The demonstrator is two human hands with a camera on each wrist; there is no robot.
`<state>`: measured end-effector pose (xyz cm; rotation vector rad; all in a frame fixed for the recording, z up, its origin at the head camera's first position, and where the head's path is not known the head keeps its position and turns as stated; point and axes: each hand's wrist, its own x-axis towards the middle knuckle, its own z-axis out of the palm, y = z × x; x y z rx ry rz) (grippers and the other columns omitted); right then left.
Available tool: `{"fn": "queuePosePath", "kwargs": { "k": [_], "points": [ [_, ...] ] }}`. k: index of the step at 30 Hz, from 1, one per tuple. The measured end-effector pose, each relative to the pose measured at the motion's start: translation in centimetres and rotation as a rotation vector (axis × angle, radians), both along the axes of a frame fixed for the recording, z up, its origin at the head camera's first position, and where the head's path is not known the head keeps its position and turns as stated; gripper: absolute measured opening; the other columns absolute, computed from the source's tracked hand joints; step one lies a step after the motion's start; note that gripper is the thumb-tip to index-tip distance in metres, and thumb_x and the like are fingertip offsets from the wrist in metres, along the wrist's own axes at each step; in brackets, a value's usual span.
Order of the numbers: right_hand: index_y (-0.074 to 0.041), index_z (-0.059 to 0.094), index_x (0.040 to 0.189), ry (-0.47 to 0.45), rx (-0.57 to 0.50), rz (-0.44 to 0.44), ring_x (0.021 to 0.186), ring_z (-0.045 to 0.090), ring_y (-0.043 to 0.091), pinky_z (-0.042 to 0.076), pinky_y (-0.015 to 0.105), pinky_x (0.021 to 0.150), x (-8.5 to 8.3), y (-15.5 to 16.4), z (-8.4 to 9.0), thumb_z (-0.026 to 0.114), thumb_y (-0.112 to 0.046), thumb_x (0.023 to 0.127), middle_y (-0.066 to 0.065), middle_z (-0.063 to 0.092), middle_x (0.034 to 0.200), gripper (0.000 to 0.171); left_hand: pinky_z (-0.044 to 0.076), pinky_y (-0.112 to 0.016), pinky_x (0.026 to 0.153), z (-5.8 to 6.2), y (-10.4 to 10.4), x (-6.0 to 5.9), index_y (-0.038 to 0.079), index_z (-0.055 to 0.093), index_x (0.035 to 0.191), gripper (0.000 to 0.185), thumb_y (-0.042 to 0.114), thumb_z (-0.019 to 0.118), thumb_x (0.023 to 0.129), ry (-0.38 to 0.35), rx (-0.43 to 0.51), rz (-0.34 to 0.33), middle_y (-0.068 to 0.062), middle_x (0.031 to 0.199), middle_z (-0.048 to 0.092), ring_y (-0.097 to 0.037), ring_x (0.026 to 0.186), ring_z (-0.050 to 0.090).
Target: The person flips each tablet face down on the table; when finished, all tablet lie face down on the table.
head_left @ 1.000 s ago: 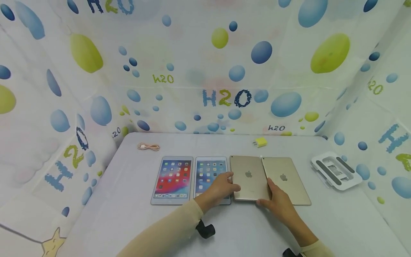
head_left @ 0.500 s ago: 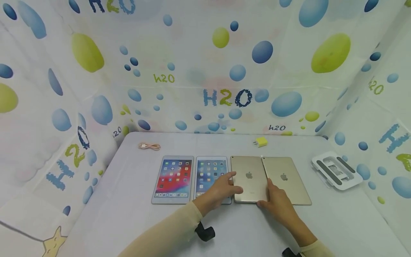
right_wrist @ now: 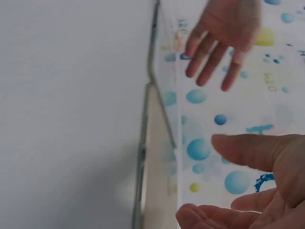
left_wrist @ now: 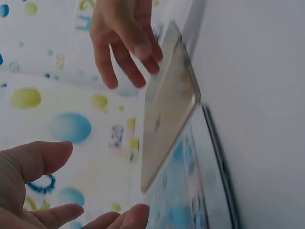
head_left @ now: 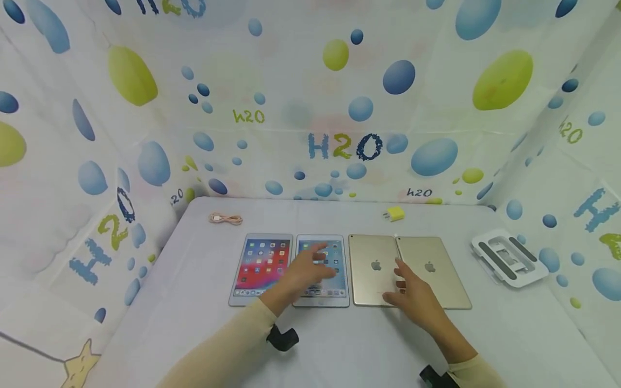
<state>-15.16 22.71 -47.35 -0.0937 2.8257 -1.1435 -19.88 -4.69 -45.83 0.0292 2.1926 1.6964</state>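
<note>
Four tablets lie side by side in a row on the white table. Two on the left show lit screens: a silver tablet with a red and blue display point(head_left: 262, 267) and a silver tablet with a bluish display point(head_left: 339, 264). To their right, a gold tablet point(head_left: 366, 250) and another gold tablet point(head_left: 443, 275) lie face down, backs up. My left hand point(head_left: 303, 272) hovers over the bluish tablet, fingers spread and holding nothing. Above the seam between the gold tablets is my right hand point(head_left: 417, 299), thumb and fingers apart around empty air, as the right wrist view also shows.
A coiled pinkish cable point(head_left: 225, 219) lies at the back left. Behind the gold tablets is a yellow plug adapter point(head_left: 395, 214). A white case with dark strips point(head_left: 509, 258) sits at the right edge. Patterned sheets point(head_left: 281, 124) enclose the table's back and sides.
My left hand has moved left from the first gold tablet's edge to over the bluish screen. My right hand has let go of that gold tablet and lifted slightly.
</note>
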Motion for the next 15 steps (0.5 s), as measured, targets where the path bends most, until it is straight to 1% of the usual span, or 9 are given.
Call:
{"fn": "queuePosePath", "kwargs": {
  "k": [2,4,6,9,12,15],
  "points": [
    [-0.006,0.025,0.16,-0.077,-0.159,0.015,0.129,0.056,0.044,0.056,0.053,0.096,-0.9,-0.5,0.4,0.078,-0.017,0.089,0.026,0.046,0.152,0.089,0.051,-0.056,0.102,0.1,-1.7,-0.3,0.018,0.044,0.154,0.078,0.015,0.079,0.085,0.019,-0.054,0.055,-0.017,0.15,0.05,-0.039,0.133,0.053],
    [-0.01,0.025,0.161,-0.152,-0.308,0.034,0.133,0.053,0.043,0.054,0.052,0.099,-1.9,-1.3,0.7,0.078,-0.016,0.089,0.024,0.043,0.155,0.09,0.05,-0.058,0.102,0.0,-3.1,-0.4,0.018,0.045,0.154,0.077,0.016,0.08,0.085,0.02,-0.112,0.1,-0.017,0.149,0.051,-0.04,0.133,0.053],
    [-0.01,0.024,0.161,-0.214,-0.417,0.056,0.135,0.051,0.043,0.053,0.05,0.101,-3.0,-2.1,0.7,0.077,-0.015,0.09,0.025,0.04,0.157,0.089,0.05,-0.058,0.102,-0.2,-4.1,-0.3,0.017,0.046,0.153,0.076,0.015,0.08,0.086,0.003,-0.117,0.126,-0.018,0.149,0.05,-0.04,0.134,0.052],
    [-0.009,0.023,0.161,-0.291,-0.529,0.071,0.133,0.052,0.043,0.052,0.049,0.102,-4.5,-3.6,0.8,0.076,-0.011,0.09,0.026,0.037,0.158,0.089,0.052,-0.054,0.101,-0.6,-5.2,0.0,0.016,0.046,0.153,0.074,0.012,0.079,0.086,-0.028,-0.091,0.137,-0.018,0.149,0.05,-0.04,0.134,0.051],
    [-0.009,0.02,0.162,-0.353,-0.601,0.061,0.131,0.054,0.043,0.051,0.052,0.103,-5.8,-4.9,0.8,0.073,-0.009,0.092,0.026,0.033,0.159,0.087,0.054,-0.049,0.1,-0.8,-5.7,0.3,0.013,0.047,0.152,0.073,0.01,0.078,0.087,-0.038,-0.052,0.133,-0.019,0.148,0.05,-0.04,0.132,0.052],
    [-0.01,0.018,0.162,-0.4,-0.639,0.037,0.133,0.051,0.045,0.052,0.054,0.102,-6.6,-6.0,0.6,0.07,-0.009,0.094,0.026,0.031,0.16,0.086,0.055,-0.049,0.099,-0.9,-6.0,0.6,0.011,0.047,0.152,0.072,0.011,0.078,0.087,-0.048,-0.038,0.128,-0.02,0.148,0.05,-0.04,0.131,0.054]
  ]
}}
